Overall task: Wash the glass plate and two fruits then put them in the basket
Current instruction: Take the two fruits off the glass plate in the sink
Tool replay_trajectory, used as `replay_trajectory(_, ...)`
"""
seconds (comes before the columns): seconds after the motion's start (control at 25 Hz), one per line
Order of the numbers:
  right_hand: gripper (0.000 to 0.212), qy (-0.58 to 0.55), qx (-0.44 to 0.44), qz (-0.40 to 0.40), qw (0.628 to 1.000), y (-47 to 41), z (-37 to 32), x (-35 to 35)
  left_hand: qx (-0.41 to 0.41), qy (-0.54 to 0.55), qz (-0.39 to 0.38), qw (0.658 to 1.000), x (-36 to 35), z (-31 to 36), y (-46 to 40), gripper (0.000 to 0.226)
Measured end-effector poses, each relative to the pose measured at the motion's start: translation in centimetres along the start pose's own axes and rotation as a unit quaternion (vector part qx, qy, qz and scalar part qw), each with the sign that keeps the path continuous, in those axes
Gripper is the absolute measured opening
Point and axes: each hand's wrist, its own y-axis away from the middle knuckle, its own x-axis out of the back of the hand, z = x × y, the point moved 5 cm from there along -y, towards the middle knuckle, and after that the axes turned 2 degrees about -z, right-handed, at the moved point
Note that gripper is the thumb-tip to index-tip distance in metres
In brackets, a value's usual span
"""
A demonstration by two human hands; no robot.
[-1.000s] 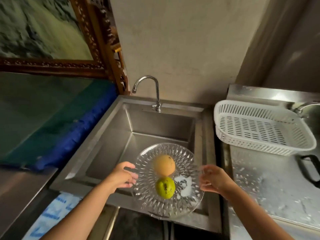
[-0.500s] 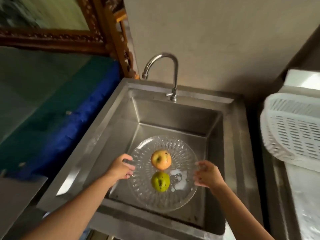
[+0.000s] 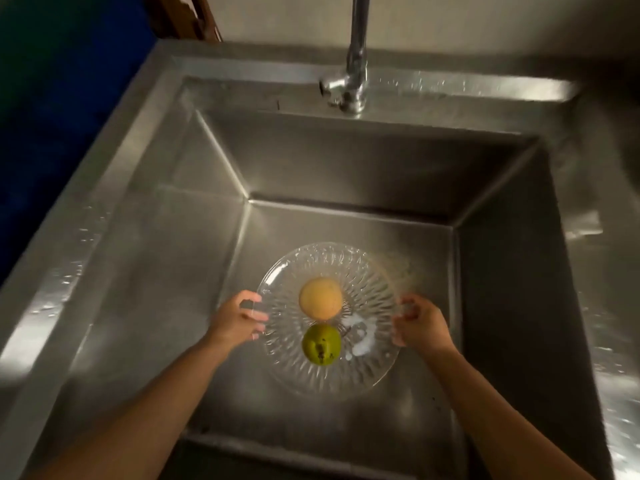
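Item: round clear cut-glass plate (image 3: 329, 320), low inside the stainless steel sink (image 3: 363, 161) | load: orange-yellow round fruit (image 3: 320, 298) beyond green speckled fruit (image 3: 321, 344) | left hand (image 3: 235, 320), right hand (image 3: 420, 327) each pinch opposite rims, plate level between, equally near | chrome tap (image 3: 356, 57) straight ahead.

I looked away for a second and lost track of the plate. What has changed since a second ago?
The glass plate has gone from over the sink's front edge down into the sink basin. The left hand and right hand still grip its opposite rims. The orange fruit and green fruit sit on it as before. The basket is out of view now.
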Motion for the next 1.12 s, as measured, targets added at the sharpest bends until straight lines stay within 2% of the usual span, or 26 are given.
replay_trajectory(0.28, 0.036, -0.042, -0.041, 0.030, 0.998, -4.6, 6.3, -2.4, -0.001, -0.018, -0.050, 0.999, -3.4, -3.1, -5.6, 0.038)
replay_trajectory(0.52, 0.037, -0.022, -0.029, 0.037, 0.999, -5.8, 7.9, -3.3, -0.020, -0.048, -0.052, 0.997, -4.3, -4.8, -7.3, 0.039)
replay_trajectory(0.72, 0.028, 0.004, -0.022, 0.030, 0.999, -5.7, 8.1, -3.0, -0.022, -0.049, -0.055, 0.997, -4.9, -5.7, -8.2, 0.039)
replay_trajectory(0.84, 0.046, 0.073, 0.058, 0.070, 0.993, -3.6, 6.8, -2.5, -0.094, -0.181, 0.045, 0.978, -4.0, -4.3, -8.2, 0.040)
replay_trajectory(0.92, 0.052, 0.095, 0.154, 0.053, 0.982, -1.8, 5.6, -3.1, -0.145, -0.166, 0.071, 0.973, -4.3, -2.4, -7.6, 0.052)
replay_trajectory(1.0, 0.059, 0.126, 0.223, -0.033, 0.966, -0.5, 4.7, -4.9, -0.166, -0.090, -0.006, 0.982, -5.9, -0.8, -7.4, 0.061)
replay_trajectory(1.12, 0.068, 0.196, 0.278, -0.156, 0.927, 0.1, 4.6, -7.9, -0.118, -0.047, -0.168, 0.978, -9.3, 0.2, -7.4, 0.072)
